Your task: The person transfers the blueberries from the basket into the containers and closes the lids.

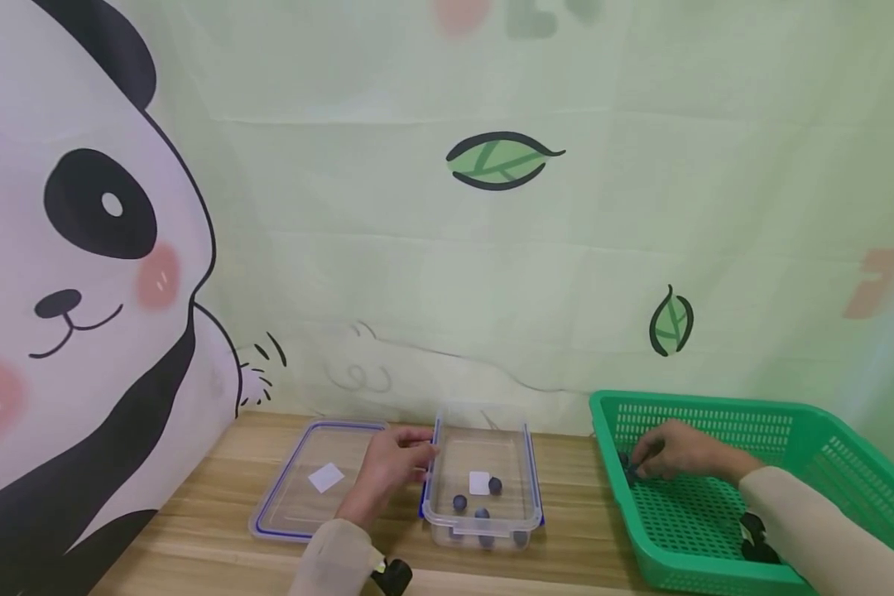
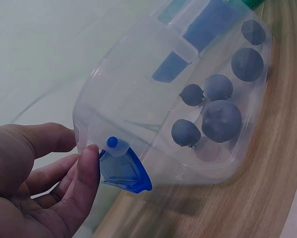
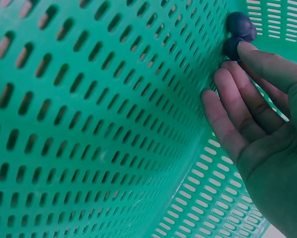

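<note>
In the head view my left hand [image 1: 393, 463] holds the left wall of a clear plastic box [image 1: 517, 521] with blue latches. The left wrist view shows the fingertips and thumb at the box's corner beside a blue latch [image 2: 126, 171]. Several blueberries [image 2: 221, 120] lie on the box floor. Inside the green basket [image 1: 715, 402], my right hand [image 1: 674, 451] reaches to the left wall. Its thumb and fingers pinch a dark blueberry [image 3: 232, 48]; more blueberries [image 3: 239, 23] sit right against it in the corner.
A clear lid [image 1: 290, 501] with a blue seal and a white label lies left of the box. The wooden table [image 1: 574, 497] runs back to a printed cloth backdrop [image 1: 387, 273] with a panda and leaves. The basket stands at the right.
</note>
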Tool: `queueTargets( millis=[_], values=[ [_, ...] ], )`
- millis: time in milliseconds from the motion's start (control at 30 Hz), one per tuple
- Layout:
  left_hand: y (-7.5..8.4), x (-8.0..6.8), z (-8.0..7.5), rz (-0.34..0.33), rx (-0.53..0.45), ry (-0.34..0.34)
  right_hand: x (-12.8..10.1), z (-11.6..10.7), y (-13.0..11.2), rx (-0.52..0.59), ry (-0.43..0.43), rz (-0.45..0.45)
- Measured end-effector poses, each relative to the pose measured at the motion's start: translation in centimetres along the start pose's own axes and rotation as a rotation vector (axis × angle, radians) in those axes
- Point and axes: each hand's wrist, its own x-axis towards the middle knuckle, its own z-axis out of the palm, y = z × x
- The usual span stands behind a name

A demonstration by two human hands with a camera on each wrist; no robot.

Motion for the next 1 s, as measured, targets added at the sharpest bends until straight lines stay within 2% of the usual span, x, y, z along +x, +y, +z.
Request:
queueTargets(
  millis=[233, 467, 767, 1000],
  values=[
    [0.1, -0.1, 0.0, -0.006, 0.003, 0.007, -0.1, -0.3, -0.5, -0.010, 0.015, -0.022],
    [0.3, -0.3, 0.0, -0.007, 0.009, 0.003, -0.7, -1.9, -1.3, -0.014, 0.108, -0.102],
    [0.3, -0.2, 0.0, -0.014, 0.010, 0.007, -2.6, -4.7, -5.6, -0.009, 0.322, -0.125],
    [0.2, -0.1, 0.1, -0.016, 0.012, 0.008, -4.3, -5.2, -9.0, 0.115, 0.416, -0.074]
  ],
)
